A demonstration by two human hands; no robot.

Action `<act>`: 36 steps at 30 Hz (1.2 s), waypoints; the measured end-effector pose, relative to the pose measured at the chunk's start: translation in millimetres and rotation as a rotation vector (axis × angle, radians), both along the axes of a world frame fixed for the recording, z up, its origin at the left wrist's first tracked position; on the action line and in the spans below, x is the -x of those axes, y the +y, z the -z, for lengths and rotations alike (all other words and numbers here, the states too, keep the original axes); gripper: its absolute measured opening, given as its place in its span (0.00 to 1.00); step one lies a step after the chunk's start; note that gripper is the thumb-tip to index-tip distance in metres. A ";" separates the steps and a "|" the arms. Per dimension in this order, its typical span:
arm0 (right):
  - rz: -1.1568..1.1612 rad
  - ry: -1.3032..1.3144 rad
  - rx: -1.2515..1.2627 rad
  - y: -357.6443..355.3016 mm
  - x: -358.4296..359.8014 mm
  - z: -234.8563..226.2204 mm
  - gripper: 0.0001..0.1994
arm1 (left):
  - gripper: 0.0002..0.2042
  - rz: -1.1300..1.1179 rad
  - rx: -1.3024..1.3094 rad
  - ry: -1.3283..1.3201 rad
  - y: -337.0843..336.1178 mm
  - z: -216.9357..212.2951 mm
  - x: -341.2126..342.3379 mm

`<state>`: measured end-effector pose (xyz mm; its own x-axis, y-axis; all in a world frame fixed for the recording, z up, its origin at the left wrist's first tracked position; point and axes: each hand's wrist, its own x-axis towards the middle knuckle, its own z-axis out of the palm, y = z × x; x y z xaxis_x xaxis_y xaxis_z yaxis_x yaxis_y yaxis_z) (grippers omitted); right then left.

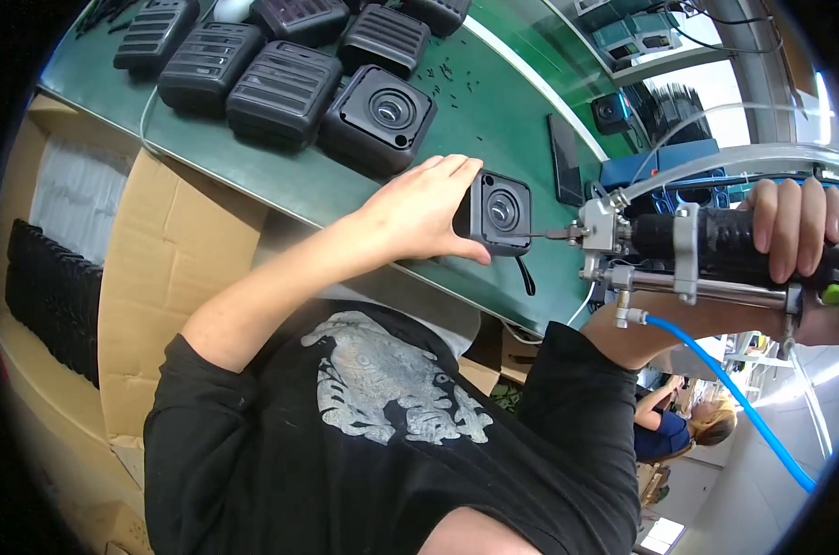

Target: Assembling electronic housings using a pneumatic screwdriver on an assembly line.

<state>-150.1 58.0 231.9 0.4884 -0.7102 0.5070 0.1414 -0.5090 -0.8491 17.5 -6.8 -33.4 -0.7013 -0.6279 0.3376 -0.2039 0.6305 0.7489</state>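
Note:
My left hand is closed around the left side of a small black square speaker housing, thumb at its near edge and fingers at its far edge. A round cone sits in the housing's upturned face, and a short black strap hangs from its near side. My right hand is wrapped round the black grip of a powered screwdriver with a metal head and hoses. The screwdriver's thin tip reaches the housing's near right corner; whether it touches a screw is too small to tell.
Several black housings stand at the bench's far left, one showing its round cone. Loose screws are scattered on the green bench. A dark phone-like slab lies beyond. A blue hose trails right; an open cardboard box stands left.

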 end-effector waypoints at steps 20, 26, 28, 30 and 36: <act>0.121 -0.288 -0.032 -15.0 2.3 71.5 0.25 | 0.47 0.027 0.056 -0.088 -6.6 -7.1 0.7; 0.063 -0.287 0.041 -18.5 34.3 9.7 0.26 | 0.50 0.225 0.276 -0.182 -14.6 -31.6 17.3; 0.137 -0.189 0.070 -22.2 47.3 -18.6 0.24 | 0.50 0.205 0.482 -0.139 -11.0 -34.2 31.3; 0.198 -0.222 0.103 -32.3 52.9 -13.7 0.23 | 0.51 0.241 0.502 -0.286 -6.5 -34.7 49.7; 0.756 -0.224 0.200 -61.5 51.6 29.9 0.21 | 0.53 0.339 0.427 -0.681 -33.6 -67.8 65.6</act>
<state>-201.7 -3.6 202.0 -0.2146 -0.6932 0.6880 -0.1456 -0.6739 -0.7244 -48.1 -40.4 34.4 -0.9624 -0.2642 -0.0638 -0.2718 0.9373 0.2182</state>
